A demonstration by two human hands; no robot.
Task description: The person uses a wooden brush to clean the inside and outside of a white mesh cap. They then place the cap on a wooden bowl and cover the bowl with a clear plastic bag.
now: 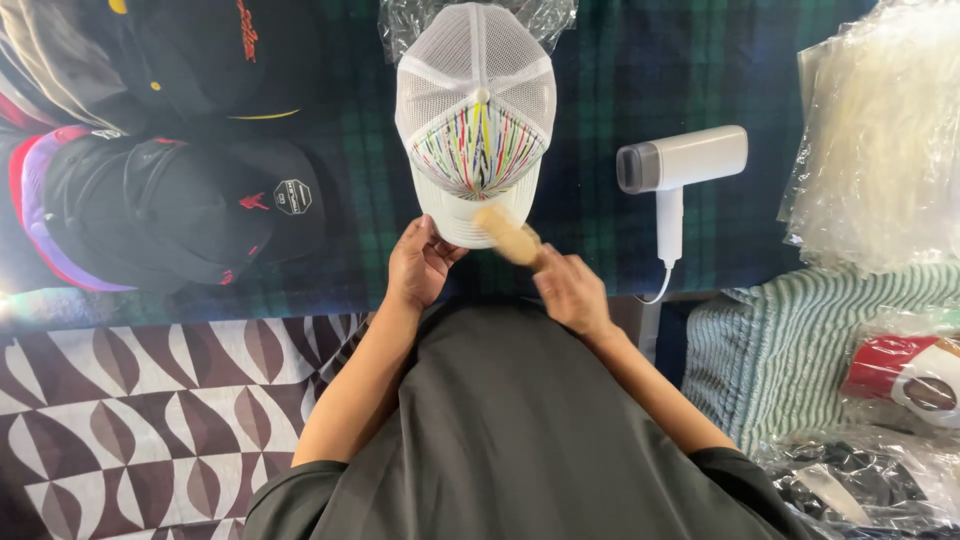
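While the left hand (418, 265) pinches the brim edge of the white mesh cap (475, 110) at about 7 o'clock of the cap, the right hand (570, 290) is clenched round a wooden brush (507, 235), head angled up to 11 o'clock onto the brim. Brush is motion-blurred, so bristle contact can't be confirmed; looks touching or just above.

Cap sits dead centre at 12 o'clock from the body, on a dark green plaid cloth (600, 80) over the worktop, brim toward the person. Front panel has multicolour stripes, back is mesh. Judgement: the left grip is there to pin the cap so it doesn't slide under brush strokes; brim faces in so it's within short reach.

Around it:
- White handheld steamer or dryer (680, 165) at 2 o'clock of the cap, lying flat, nozzle toward the cap, cord trailing down to 6. Near, not touching.
- Crinkled clear plastic (540, 15) under the cap's far edge at 12.
- Black caps (170, 200) stacked at 9 o'clock, well apart, one with purple and red trim.
- Clear plastic bags (880, 140) piled at 3 o'clock.
- Green striped towel (790, 340) at 4 o'clock, a red and white roll in a bag (905, 370) on it.
- Brown and white patterned fabric (150, 410) at 8 o'clock, below the worktop edge.

Person wears a dark grey shirt (520, 440), short sleeves.
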